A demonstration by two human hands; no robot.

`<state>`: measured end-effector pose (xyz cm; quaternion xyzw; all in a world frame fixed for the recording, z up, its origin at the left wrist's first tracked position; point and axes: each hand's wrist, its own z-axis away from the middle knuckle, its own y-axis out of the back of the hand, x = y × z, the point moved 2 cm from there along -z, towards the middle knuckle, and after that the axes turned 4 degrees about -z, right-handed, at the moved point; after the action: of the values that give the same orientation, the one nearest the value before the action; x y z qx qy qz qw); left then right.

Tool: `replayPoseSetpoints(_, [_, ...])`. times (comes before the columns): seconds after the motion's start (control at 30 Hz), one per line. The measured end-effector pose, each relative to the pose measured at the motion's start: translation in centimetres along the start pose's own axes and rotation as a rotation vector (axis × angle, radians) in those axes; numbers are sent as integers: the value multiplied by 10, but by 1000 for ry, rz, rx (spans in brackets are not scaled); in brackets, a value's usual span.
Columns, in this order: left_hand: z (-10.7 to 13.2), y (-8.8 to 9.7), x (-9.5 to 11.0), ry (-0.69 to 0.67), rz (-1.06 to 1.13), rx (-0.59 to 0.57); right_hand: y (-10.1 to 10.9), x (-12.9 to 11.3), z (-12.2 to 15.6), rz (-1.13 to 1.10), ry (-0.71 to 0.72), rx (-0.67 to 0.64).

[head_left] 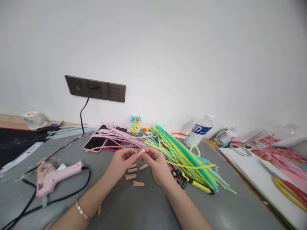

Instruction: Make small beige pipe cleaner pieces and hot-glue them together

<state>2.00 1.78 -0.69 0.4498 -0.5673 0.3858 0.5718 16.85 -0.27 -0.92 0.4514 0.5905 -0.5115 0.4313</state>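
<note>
Grey tabletop is filling the lower view and meeting a plain white wall at the far side. Dark socket panel is sitting on the wall, far left; a black cord is running from it down onto the table. Pink glue gun is lying at left, its own cable looping beside it. Pink stems are lying across a phone at the far middle. Small blue-and-yellow figure is standing upright near the wall. Green and yellow stems are spreading over the right-centre; yellow-handled pliers are lying at their near edge. A bottle is leaning in view beyond them. Scissors are lying on a white board at right.

Both forearms are reaching in from the near edge and converging at centre. Left hand is curling inward, thumb and fingers pinching a small beige piece. Right hand is mirroring it, pinching the same piece from the right. The piece is sitting between the fingertips, above the table. Several short beige strips are lying just below the hands, nearer the viewer.
</note>
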Motion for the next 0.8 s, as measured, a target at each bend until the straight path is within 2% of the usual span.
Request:
replayPoseSetpoints(0.2, [3, -2, 2, -34, -30, 14, -1, 0, -2, -89, 11, 18])
replayPoseSetpoints(0.47, [5, -3, 1, -185, -273, 90, -1, 0, 0, 30, 54, -24])
replayPoseSetpoints(0.67, [1, 1, -3, -86, -106, 62, 0, -1, -2, 10, 54, -46])
replayPoseSetpoints(0.8, [-1, 1, -6, -45, -70, 54, 2, -3, -2, 48, 54, -27])
